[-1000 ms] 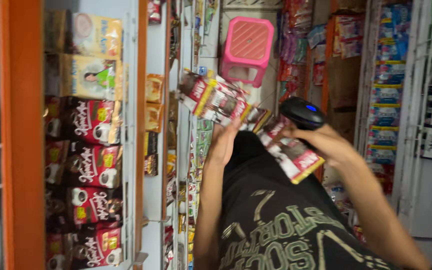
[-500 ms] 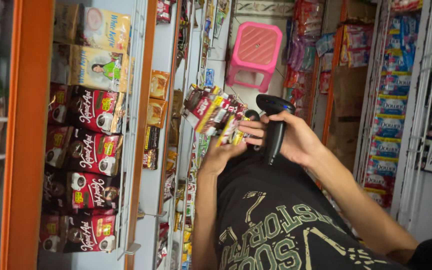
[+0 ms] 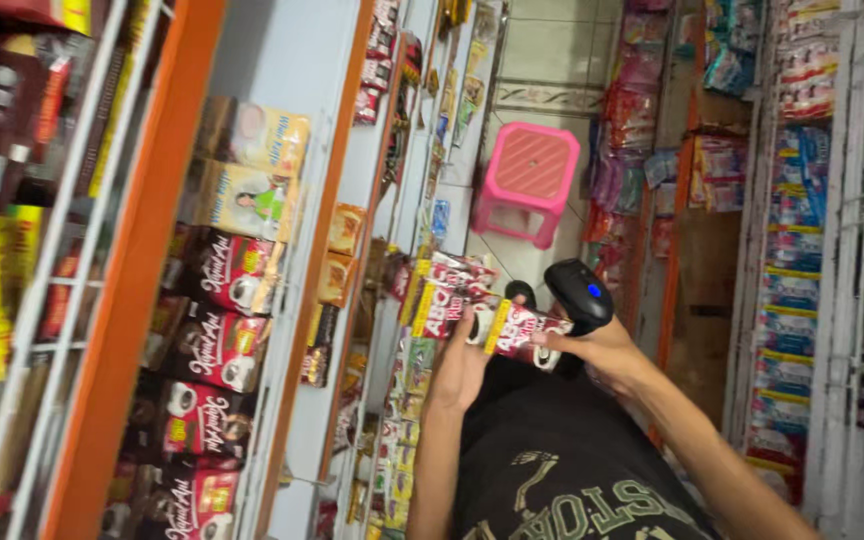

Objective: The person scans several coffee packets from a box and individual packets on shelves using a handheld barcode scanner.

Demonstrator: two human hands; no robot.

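Compared to before, the coffee sachet strip (image 3: 482,315) is gripped lower by the left hand (image 3: 459,372), while the black scanner (image 3: 578,295) is clutched in the right hand (image 3: 607,352).

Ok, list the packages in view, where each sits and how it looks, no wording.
Strip of sachets: red and yellow, held between left hand and right hand.
Dark red pouches: stacked on the left shelf, cup pictures.
Yellow-green boxes: above those pouches.
Blue-white packets: hanging in rows, right rack.
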